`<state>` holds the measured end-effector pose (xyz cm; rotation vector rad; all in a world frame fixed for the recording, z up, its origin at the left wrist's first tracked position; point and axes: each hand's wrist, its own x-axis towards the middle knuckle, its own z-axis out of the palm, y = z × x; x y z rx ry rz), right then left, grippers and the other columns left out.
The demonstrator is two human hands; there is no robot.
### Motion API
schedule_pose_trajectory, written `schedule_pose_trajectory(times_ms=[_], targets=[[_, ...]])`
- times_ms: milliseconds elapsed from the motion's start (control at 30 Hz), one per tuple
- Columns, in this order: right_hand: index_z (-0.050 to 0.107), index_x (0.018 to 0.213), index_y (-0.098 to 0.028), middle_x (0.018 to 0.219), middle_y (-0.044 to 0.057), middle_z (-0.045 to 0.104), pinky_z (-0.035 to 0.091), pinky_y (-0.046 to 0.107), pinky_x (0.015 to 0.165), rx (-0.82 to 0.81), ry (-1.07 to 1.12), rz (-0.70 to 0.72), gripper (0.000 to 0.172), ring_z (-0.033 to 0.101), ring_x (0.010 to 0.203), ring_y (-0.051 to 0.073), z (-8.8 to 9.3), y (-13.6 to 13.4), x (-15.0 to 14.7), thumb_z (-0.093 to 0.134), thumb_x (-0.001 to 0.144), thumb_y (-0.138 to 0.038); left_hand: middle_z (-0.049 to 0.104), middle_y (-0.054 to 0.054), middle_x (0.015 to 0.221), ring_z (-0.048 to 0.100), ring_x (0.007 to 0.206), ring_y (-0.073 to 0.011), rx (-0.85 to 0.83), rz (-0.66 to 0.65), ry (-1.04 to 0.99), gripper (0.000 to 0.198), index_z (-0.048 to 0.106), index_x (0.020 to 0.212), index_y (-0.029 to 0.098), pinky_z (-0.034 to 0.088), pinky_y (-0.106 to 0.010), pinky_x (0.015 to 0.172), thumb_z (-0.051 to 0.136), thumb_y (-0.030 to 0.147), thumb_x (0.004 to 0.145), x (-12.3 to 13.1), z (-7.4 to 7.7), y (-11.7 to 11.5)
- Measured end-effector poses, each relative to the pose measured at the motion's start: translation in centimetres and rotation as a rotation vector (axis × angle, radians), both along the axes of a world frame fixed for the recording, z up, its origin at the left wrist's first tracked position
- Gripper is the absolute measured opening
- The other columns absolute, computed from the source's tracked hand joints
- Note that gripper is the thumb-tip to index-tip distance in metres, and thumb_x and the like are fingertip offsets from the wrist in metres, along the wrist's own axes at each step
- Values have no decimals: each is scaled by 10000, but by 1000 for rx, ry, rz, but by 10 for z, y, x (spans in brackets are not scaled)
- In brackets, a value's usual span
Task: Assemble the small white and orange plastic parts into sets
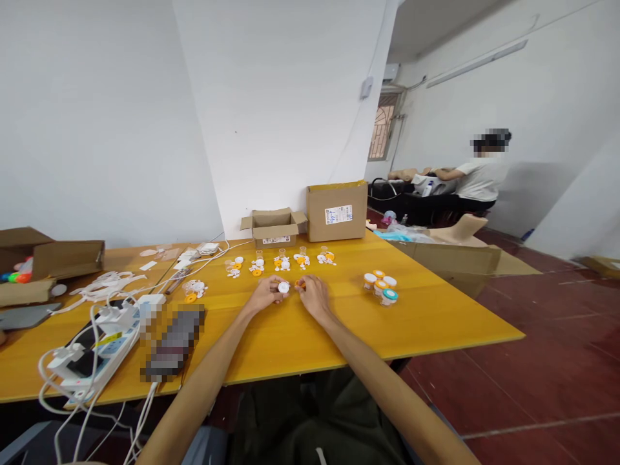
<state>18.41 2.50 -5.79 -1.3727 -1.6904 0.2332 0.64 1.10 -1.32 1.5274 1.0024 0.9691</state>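
Note:
Over the middle of the yellow table (358, 339), my left hand (264, 294) is closed on a small part with a round white cap (283, 287). Just to its right, my right hand (314, 296) has its fingers curled around a small orange piece (301, 283), perhaps a ring or lid. The two hands are close together but apart. Beyond them lies a row of small piles, each with a clear cup and white and orange parts (282, 261). Several clear jars with white, orange and teal lids (380, 284) stand together to the right.
A small open carton (275, 229) and a taller cardboard box (338, 213) stand at the wall. Left are a power strip (113, 342) with tangled cables, a dark phone-like slab (175, 342) and another parts pile (194, 290). A person (484, 174) sits in the back right.

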Motion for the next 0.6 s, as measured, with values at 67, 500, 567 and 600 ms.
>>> schedule_pose_trajectory(times_ms=[67,500,567,600], targets=[[665,713,-262,856,81,671,442,394,802,14,8,2,71,605,877,276,1,-1,0,685,761,-213,643,32,612,577,523,-109,5,-5,3,380,619,879,180,442,-212,494,822,248,565,0,0,0],[653,759,-247,1059,60,611,441,404,964,86,128,212,40,558,1063,242,28,-22,-17,641,796,-250,600,58,594,540,510,-101,198,-8,86,317,558,842,195,435,-211,506,776,331,656,4,1,-6],[654,789,-247,1077,61,606,441,407,972,103,126,224,17,558,1073,242,29,-24,-18,641,798,-254,601,56,608,528,506,-95,225,-6,95,307,553,844,195,430,-208,505,763,342,674,4,-1,-4],[654,800,-248,1085,61,604,441,408,974,116,122,233,15,559,1075,241,29,-24,-18,640,799,-255,606,53,619,528,509,-94,236,-7,97,300,552,846,194,433,-208,508,756,341,683,4,-2,-4]])
